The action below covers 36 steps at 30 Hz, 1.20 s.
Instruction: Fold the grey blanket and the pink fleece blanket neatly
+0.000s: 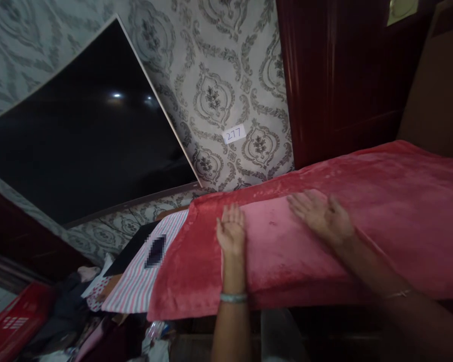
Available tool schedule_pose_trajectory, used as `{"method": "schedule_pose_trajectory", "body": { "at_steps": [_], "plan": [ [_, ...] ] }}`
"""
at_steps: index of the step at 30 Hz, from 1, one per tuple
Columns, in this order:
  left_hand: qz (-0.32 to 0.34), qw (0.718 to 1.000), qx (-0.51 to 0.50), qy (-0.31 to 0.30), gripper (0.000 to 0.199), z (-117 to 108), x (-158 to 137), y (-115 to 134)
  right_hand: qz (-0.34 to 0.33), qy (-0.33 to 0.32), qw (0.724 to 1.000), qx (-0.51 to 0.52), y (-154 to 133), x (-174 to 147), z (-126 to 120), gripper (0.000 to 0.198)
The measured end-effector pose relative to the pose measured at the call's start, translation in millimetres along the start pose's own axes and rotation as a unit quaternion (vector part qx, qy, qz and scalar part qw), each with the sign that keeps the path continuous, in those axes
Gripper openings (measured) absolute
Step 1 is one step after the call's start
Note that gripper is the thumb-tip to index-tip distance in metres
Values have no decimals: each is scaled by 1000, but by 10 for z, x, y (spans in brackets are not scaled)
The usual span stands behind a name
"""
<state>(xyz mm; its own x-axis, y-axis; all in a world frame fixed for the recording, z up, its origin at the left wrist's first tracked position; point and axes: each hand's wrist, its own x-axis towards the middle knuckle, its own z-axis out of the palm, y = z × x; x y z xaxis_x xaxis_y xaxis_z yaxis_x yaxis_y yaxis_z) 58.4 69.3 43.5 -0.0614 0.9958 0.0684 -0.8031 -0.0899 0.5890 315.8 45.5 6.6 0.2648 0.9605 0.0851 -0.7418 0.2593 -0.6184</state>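
Note:
My left hand (232,230) rests palm up at the left edge of a folded pink cloth (275,241), its fingers stretched out and holding nothing. Over the right part of that cloth lies my right hand (322,217), also palm up, the fingers spread with nothing in them. Beneath the pink cloth, a red plush blanket (196,256) covers the table and extends far to the right. I cannot tell whether either hand presses on the fabric or hovers just above it.
A striped cloth (136,286) with a dark blurred-out item (156,251) on it shows left of the blanket. Behind stands a large television (86,130) against patterned wallpaper (215,95). A red box (18,317) and piled clothes (68,301) sit at lower left.

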Motion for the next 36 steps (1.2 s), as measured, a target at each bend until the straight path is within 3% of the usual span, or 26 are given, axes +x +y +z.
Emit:
{"method": "schedule_pose_trajectory", "body": {
  "at_steps": [1,3,5,10,13,17,24,27,29,32,36],
  "plan": [
    [-40,999,-23,-25,43,6,-94,-134,64,-33,996,55,89,-103,43,45],
    [-114,993,-40,-18,38,-26,-256,-382,164,-45,979,115,262,-254,67,36],
    [-135,990,-32,15,30,-84,-357,-541,191,-25,973,130,373,-313,22,24],
    [-118,992,-2,36,25,-182,-340,-493,141,-18,985,95,334,-247,-154,20],
    [-129,990,-6,57,22,-232,-278,-369,93,-19,995,6,281,-232,-207,37],
    [-55,995,36,73,27,-347,-263,-291,-35,0,984,-177,268,-267,-257,62],
    [-7,995,59,86,35,-516,-314,-19,-42,-62,963,-259,-18,-359,-425,76],
    [-4,997,39,74,33,-440,-453,20,-49,-33,979,-193,-48,-520,-229,73],
    [-20,999,26,32,35,-346,-599,-102,-33,-22,994,-100,50,-660,1,65],
    [-89,995,24,-34,41,-249,-814,-443,81,-60,995,26,308,-809,249,57],
    [-116,992,43,-39,38,-319,-920,-761,151,-62,981,109,537,-845,129,43]
  ]
}}
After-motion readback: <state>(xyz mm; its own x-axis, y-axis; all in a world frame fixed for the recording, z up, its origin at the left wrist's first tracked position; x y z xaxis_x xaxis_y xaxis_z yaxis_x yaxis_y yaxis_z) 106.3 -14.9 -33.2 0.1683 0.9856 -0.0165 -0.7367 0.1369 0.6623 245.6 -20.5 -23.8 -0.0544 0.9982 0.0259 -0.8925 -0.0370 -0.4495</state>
